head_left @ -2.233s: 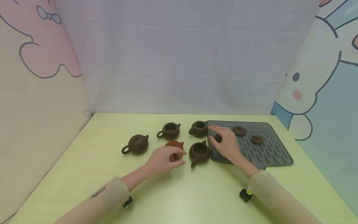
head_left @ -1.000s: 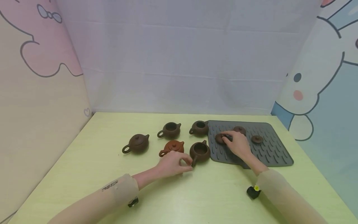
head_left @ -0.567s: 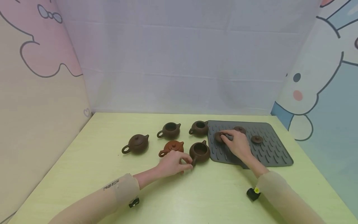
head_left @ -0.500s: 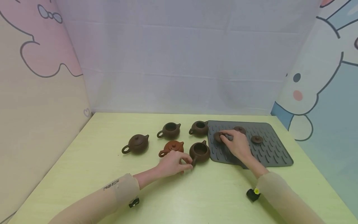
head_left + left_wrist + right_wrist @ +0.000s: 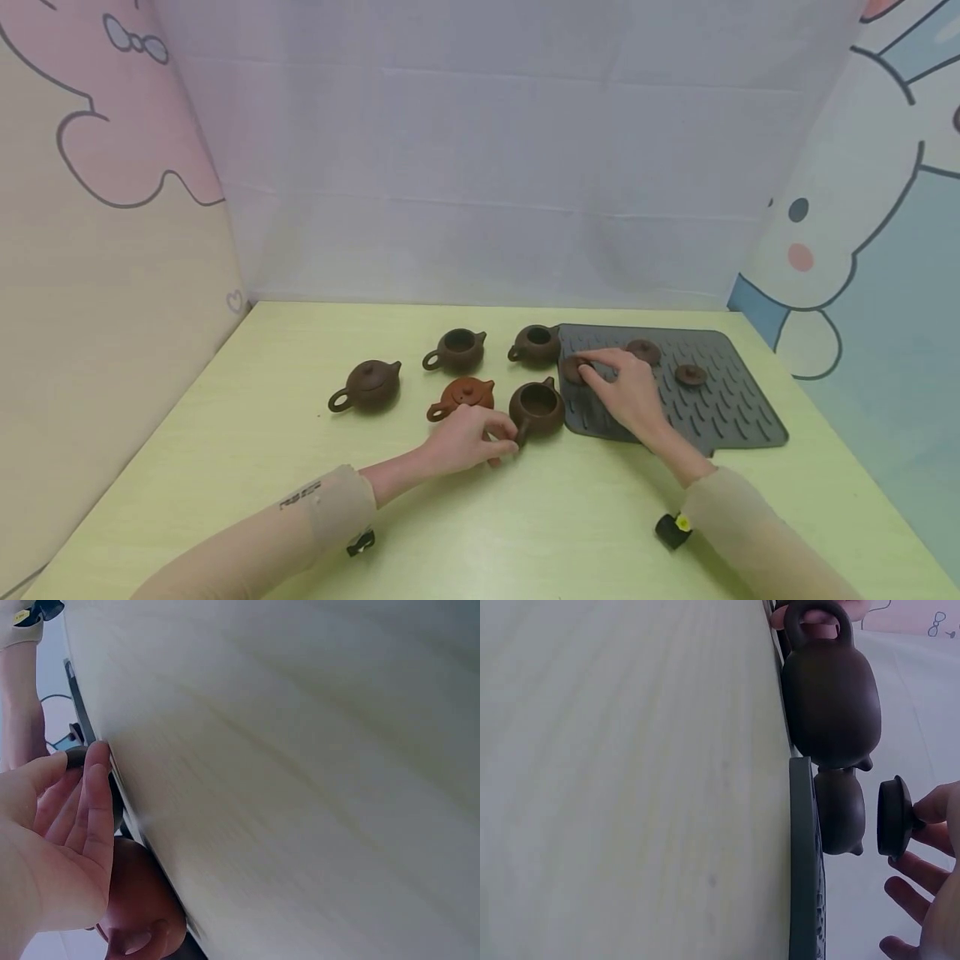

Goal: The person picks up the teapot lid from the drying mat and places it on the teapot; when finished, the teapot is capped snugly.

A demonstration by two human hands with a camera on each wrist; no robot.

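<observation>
A pale yellow-green counter [image 5: 570, 517] with a faint grain carries the wares. Leftmost sits a squat, matte dark brown, clay-like teapot with its lid on [image 5: 367, 385]; its loop handle points left and nearer, its spout right and farther. Next, toward the back, stands a dark brown uncovered rear teapot [image 5: 467, 357], round-mouthed, turned much the same way. Nearer is a reddish-brown lidded teapot [image 5: 467, 392], partly hidden by the left hand [image 5: 461, 440], whose grip pinches the handle of the neighbouring uncovered front teapot [image 5: 536, 417].

That dark brown pot stands upright on the counter just beside the mat, round-bellied and smooth; its long axis runs front to back, spout away and slightly right, handle toward the person and slightly left. Behind it is a smaller dark brown uncovered teapot [image 5: 536, 348], its spout by the mat's corner.

Next comes a dark brown disc-shaped lid [image 5: 573, 370], pinched by its knob in the right hand's [image 5: 628, 390] grip. It hangs above the left edge of a dark grey ridged mat [image 5: 738, 412], about level, knob upward. On the mat lie a rear brown lid [image 5: 645, 351] and, farther right, a small brown knobbed lid [image 5: 690, 376].
</observation>
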